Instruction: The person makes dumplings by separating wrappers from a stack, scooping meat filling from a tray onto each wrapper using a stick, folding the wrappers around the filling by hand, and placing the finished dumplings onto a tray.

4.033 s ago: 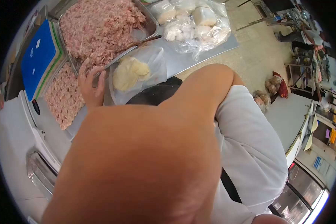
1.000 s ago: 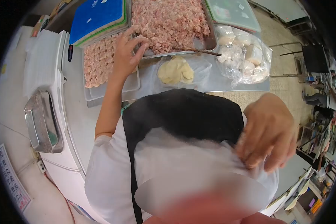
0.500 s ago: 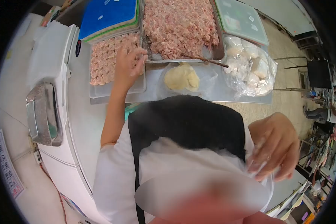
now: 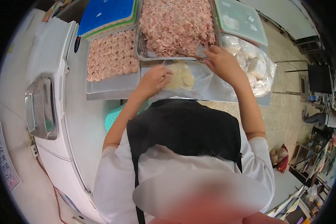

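Note:
Pale, thin round dough sheets lie on clear plastic in front of a metal tray of ground meat. At the left edge of the sheets, my left hand has its fingers curled together on them; its fingertips are partly hidden. My right hand pinches the end of a thin brown stick, whose other end rests at the meat by the tray's front rim. Left of the tray, rows of small filled dumplings sit in a clear shallow container.
Blue-lidded containers stand at the back left, a pale green-lidded one at the back right. A clear bag of white round items lies beside my right forearm. A turquoise basket shows below the table edge. A person stands far right.
My right hand has come up from beside my chest to the stick at the tray. My left hand has moved right, from over the dumplings to the dough sheets, and its fingers have closed.

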Demonstrator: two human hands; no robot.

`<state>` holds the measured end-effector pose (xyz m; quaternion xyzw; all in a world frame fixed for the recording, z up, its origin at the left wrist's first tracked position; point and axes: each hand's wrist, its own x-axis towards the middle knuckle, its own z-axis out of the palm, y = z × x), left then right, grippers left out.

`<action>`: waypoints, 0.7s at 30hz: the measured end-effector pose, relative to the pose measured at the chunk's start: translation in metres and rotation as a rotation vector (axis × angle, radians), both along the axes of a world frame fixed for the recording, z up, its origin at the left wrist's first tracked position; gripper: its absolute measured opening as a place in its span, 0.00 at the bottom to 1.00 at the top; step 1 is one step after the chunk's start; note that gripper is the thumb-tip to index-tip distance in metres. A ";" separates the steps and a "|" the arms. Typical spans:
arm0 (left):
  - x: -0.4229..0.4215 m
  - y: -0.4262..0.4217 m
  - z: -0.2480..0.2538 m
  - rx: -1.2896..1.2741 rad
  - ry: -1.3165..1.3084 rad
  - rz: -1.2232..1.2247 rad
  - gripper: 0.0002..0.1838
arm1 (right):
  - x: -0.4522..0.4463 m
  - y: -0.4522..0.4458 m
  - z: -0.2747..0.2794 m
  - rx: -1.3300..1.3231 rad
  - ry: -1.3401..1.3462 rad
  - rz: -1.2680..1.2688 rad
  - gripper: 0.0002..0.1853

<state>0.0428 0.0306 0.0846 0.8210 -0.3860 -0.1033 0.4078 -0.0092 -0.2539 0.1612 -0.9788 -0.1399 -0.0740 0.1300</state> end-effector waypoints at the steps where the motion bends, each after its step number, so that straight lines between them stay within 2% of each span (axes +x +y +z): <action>1: -0.002 -0.007 -0.009 0.019 -0.017 -0.023 0.09 | 0.004 0.003 -0.007 -0.045 0.079 -0.014 0.09; 4: -0.007 -0.026 -0.032 0.027 -0.267 -0.026 0.12 | 0.021 0.004 -0.016 -0.204 0.224 0.076 0.10; 7: -0.002 -0.025 -0.043 0.143 -0.125 -0.015 0.12 | 0.034 0.006 -0.028 -0.202 0.075 0.171 0.08; 10: -0.006 -0.025 -0.035 0.052 -0.070 0.138 0.14 | 0.046 0.005 -0.039 -0.285 0.035 0.183 0.07; 13: -0.001 -0.022 -0.037 -0.032 -0.211 0.197 0.14 | 0.050 -0.018 -0.035 -0.224 0.113 0.202 0.07; 16: -0.011 -0.031 -0.022 -0.138 0.154 0.452 0.13 | 0.060 -0.047 0.001 -0.374 0.073 0.253 0.08; 19: -0.014 -0.038 -0.014 -0.276 0.083 0.473 0.14 | 0.086 -0.041 0.009 -0.253 0.040 0.245 0.09; 21: -0.014 -0.036 -0.013 -0.218 0.204 0.502 0.14 | 0.101 -0.019 0.006 -0.201 -0.017 0.250 0.08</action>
